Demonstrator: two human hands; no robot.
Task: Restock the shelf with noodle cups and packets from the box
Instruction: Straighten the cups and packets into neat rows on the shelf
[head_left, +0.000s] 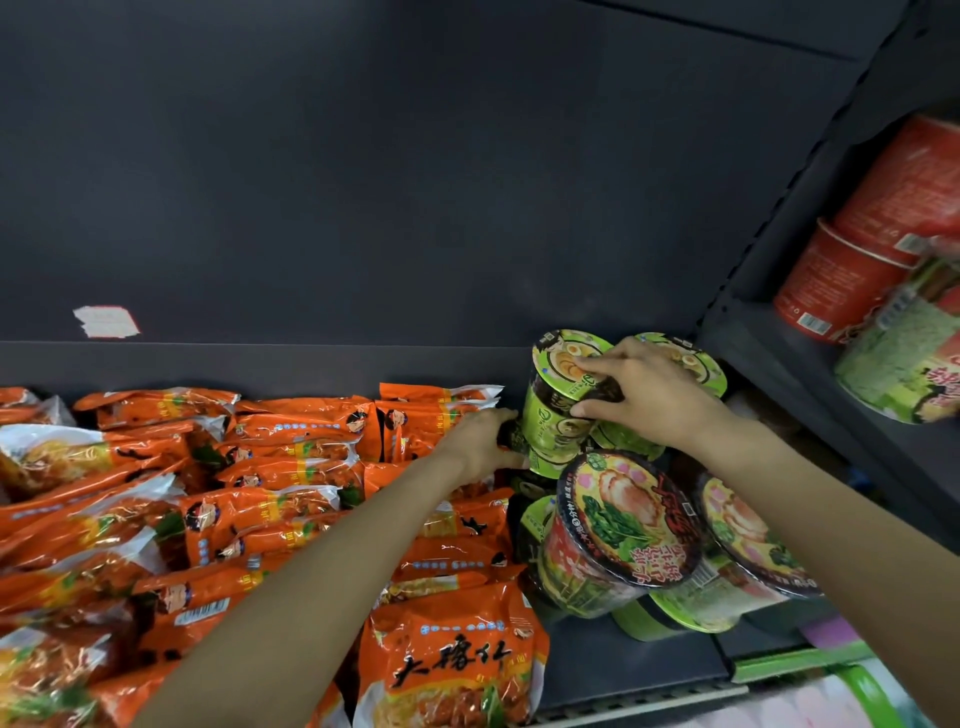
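A green noodle cup (558, 410) stands tilted at the back right of the dark shelf (623, 670). My right hand (644, 395) grips its lid and upper side from the right. My left hand (485, 441) presses against its lower left side, fingers curled around the base. A second green cup (691, 358) sits just behind my right hand. Two cups with red and green lids (623, 525) (748, 535) lean in front, nearer to me. Orange noodle packets (291, 467) fill the shelf to the left in rows.
Red noodle cups (878, 244) and a pale green cup (904, 358) are stacked on the neighbouring shelf at the right, past a dark upright post (753, 260). A torn white label (106, 321) sticks to the back panel. A green shelf strip (800, 662) runs at lower right.
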